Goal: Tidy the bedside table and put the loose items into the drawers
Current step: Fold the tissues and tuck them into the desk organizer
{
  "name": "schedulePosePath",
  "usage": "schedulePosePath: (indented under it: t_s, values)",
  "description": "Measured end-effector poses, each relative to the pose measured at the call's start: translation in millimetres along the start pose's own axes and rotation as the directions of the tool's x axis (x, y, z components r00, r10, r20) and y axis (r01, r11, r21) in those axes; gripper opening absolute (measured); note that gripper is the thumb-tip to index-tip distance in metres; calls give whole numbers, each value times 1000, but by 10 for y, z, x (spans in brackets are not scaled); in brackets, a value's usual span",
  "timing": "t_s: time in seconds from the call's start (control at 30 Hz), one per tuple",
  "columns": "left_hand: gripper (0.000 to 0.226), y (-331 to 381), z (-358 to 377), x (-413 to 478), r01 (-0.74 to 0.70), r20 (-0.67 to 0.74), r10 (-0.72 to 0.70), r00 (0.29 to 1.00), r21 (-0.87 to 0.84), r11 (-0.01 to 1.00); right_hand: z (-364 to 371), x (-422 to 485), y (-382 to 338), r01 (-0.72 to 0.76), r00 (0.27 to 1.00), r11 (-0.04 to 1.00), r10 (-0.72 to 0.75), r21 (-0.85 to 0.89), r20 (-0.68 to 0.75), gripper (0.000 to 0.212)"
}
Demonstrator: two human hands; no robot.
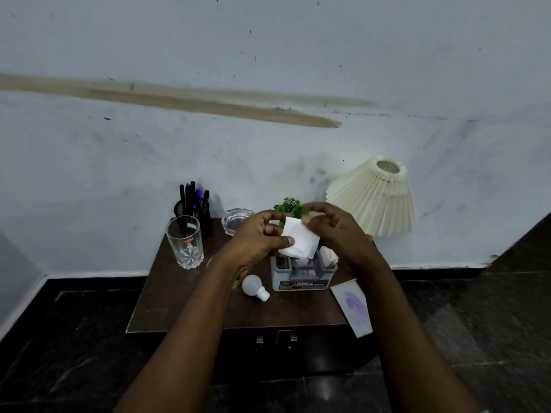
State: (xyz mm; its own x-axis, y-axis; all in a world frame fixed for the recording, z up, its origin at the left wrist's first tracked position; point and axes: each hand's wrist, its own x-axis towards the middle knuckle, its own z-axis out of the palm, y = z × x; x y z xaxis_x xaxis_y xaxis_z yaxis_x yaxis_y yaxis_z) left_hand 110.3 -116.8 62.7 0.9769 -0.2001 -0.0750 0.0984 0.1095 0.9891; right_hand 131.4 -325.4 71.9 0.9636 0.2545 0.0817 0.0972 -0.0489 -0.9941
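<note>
Both hands hold a small white square of folded paper (299,240) above the grey plastic organiser box (302,277) on the dark brown worktop (185,302). The left hand (258,241) pinches its lower edge with curled fingers (275,231); the right hand (335,231) pinches its top corner.

Stained pale wall (268,55), dark floor (74,353), bedside table (167,293)
</note>
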Motion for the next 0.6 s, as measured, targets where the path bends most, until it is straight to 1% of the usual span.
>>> schedulePosePath:
  t_s: [0.07,0.1,0.17,0.23,0.3,0.37,0.43,0.47,0.5,0.57,0.6]
  values:
    - [47,-22,-4,7,-20,6,19,1000,26,999,22,-9,48,62,998,989,-58,-132,35,15]
    - [46,-28,-3,11,-31,-5,31,999,33,999,32,-11,60,76,997,986,-74,-150,19,11]
    - [45,-38,-8,22,-52,-31,52,998,27,998,30,-15,52,68,998,994,-69,-85,-6,14]
    - [45,-38,-12,33,-65,-55,65,996,18,998,2,-20,46,7,998,1000,-7,1,56,29]
    - [44,-46,-22,44,-83,-92,84,992,13,996,-9,-31,57,-74,989,997,75,-19,126,36]
    - [42,-58,-21,59,-93,-136,95,986,18,995,-17,-20,89,-100,989,992,108,-79,102,34]
    - [41,-75,10,63,-90,-172,92,981,15,996,-10,-18,96,-99,994,993,101,-61,35,30]
    - [41,-80,34,62,-90,-183,90,979,8,996,-4,-21,89,-94,995,995,95,-40,24,31]
    - [40,-82,57,61,-90,-187,89,978,2,996,0,-25,86,-89,995,996,90,-22,45,35]
    - [39,-85,88,60,-100,-180,99,979,0,995,26,-41,83,-102,985,994,97,33,140,44]
    - [39,-89,91,61,-107,-183,107,977,8,994,40,-49,84,-119,982,991,109,59,157,47]
